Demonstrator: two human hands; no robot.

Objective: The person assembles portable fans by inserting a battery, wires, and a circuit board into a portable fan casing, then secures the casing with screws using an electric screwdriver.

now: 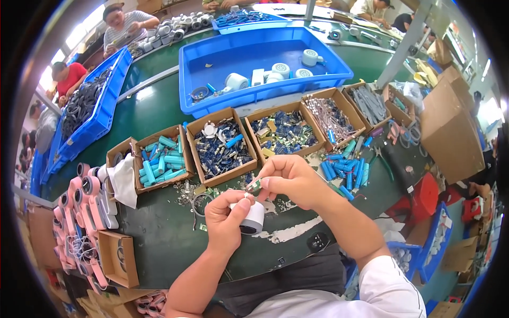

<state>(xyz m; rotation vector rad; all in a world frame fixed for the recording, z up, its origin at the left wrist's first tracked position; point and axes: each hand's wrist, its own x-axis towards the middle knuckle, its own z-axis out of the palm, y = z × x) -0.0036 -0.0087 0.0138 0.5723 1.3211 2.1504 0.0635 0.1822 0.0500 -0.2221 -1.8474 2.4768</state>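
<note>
My left hand (224, 218) is closed round a white rounded housing (256, 213) with a dark round end, held over the near part of the green workbench (164, 228). Pinched in the fingers of my right hand (294, 183) is a small green circuit board (254, 186), right at the top of the housing. Whether the board touches the housing I cannot tell. Just beyond my hands stand cardboard boxes of small blue circuit boards (225, 161) and green-blue boards (283, 130). Left of these, a box holds turquoise cylindrical battery cells (161, 161).
Loose blue cells (344, 172) and green-handled pliers (383, 161) lie to the right. Pink handheld fans (79, 212) are piled at the left. A large blue bin (265, 47) with white fan heads stands beyond the boxes. Other people sit at the far benches.
</note>
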